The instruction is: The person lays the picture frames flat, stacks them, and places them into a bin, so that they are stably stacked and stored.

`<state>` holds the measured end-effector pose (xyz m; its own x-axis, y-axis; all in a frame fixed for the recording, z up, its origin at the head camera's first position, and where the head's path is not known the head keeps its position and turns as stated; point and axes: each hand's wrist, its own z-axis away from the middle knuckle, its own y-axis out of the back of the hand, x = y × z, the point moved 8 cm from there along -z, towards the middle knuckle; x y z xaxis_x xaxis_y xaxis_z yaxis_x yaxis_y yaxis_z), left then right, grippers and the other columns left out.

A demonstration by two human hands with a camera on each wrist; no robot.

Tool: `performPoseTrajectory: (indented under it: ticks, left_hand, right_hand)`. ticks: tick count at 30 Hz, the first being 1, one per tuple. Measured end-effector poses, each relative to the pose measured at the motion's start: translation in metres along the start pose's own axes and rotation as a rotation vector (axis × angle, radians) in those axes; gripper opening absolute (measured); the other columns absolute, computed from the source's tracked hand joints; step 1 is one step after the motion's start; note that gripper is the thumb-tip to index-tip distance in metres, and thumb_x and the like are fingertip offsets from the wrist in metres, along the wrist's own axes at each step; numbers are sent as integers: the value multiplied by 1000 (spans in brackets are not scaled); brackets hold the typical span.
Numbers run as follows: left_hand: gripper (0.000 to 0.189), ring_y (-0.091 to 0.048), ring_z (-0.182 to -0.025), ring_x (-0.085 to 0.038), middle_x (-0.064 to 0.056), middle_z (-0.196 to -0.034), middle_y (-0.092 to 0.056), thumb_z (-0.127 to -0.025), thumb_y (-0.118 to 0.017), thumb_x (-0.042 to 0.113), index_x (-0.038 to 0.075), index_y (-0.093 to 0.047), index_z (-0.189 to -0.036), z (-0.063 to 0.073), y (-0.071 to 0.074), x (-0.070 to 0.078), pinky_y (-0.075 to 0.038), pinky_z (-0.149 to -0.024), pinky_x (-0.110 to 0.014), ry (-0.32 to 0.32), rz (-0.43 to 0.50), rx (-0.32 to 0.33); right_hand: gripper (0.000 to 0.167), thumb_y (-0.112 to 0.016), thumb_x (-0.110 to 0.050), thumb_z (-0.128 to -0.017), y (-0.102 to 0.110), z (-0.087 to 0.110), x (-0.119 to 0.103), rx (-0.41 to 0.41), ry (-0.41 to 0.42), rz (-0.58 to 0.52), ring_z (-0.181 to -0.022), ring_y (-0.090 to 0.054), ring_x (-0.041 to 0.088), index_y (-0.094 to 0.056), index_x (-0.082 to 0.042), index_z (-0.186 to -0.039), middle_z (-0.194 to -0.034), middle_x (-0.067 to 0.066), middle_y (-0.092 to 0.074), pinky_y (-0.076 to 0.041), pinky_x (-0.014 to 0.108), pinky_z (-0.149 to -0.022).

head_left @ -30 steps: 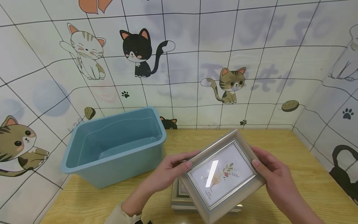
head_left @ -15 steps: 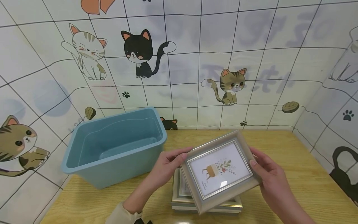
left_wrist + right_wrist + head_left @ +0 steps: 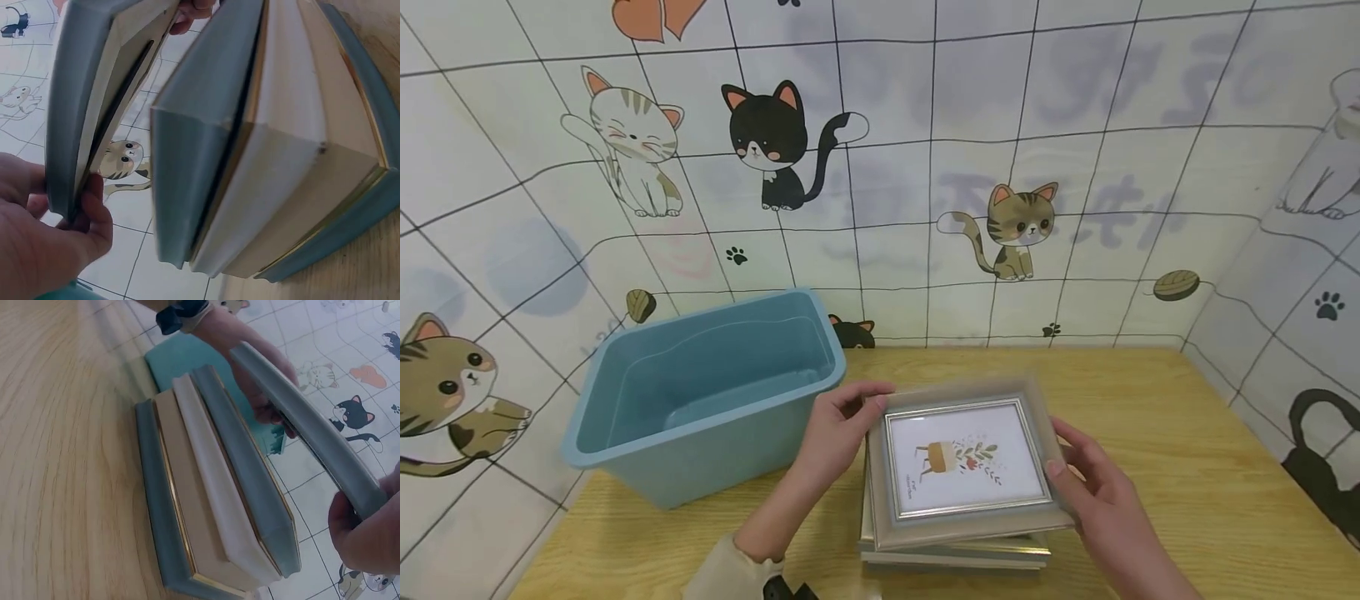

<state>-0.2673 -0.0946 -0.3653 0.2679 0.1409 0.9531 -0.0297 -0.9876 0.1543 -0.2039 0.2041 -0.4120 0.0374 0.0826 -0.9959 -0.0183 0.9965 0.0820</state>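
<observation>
Between my two hands is a picture frame [image 3: 966, 458], silver-beige with a silver inner edge, its glass side up over a printed chair-and-flowers picture. My left hand [image 3: 835, 433] pinches its left edge near the upper corner, thumb on the front. The right hand [image 3: 1101, 500] grips the right edge, also thumb on top. Below lies a stack of several frames [image 3: 955, 557], mostly covered in the head view. Both wrist views show a gap between the held frame [image 3: 78, 94] and the stack [image 3: 206, 481], whose frames have grey-blue, white and beige sides.
An open blue plastic bin [image 3: 715, 442] stands left of the stack, with nothing inside that shows. The wood-grain table [image 3: 1150, 392] meets a wall covering [image 3: 895, 150] printed with cartoon cats at its back and sides.
The picture frame has come down and left toward the stack, turning from a tilt to nearly straight above it. Both hands have kept hold and moved with it.
</observation>
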Motion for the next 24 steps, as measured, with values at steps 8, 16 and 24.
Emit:
performPoseTrajectory:
  ticks: [8, 16, 24]
  left_hand:
    - [12, -52, -78, -17, -3, -85, -62, -98, -66, 7, 4, -75, -106, -4, 3, -12, -43, -67, -26, 40, -149, 80]
    - [13, -56, -91, -17, -1, -100, -69, -100, -62, 5, 6, -74, -105, -8, -3, -30, -47, -78, -31, 23, -255, 45]
    - [14, -55, -84, -15, -3, -95, -69, -100, -61, 3, 4, -74, -106, -6, -9, -33, -46, -71, -27, -28, -233, 28]
  right_hand:
    - [65, -68, -7, -98, -9, 5, 0, -39, -5, 186, -91, -67, 16, -38, -5, -156, -119, 16, -60, -57, 30, -74]
    - [66, -67, -9, -100, -9, 2, 9, -87, -57, 239, -88, -67, 18, -36, -1, -157, -115, 14, -58, -55, 30, -74]
    - [61, -66, -7, -100, -7, -1, 12, -100, -22, 248, -76, -63, 16, -40, 4, -153, -116, 15, -53, -53, 31, -65]
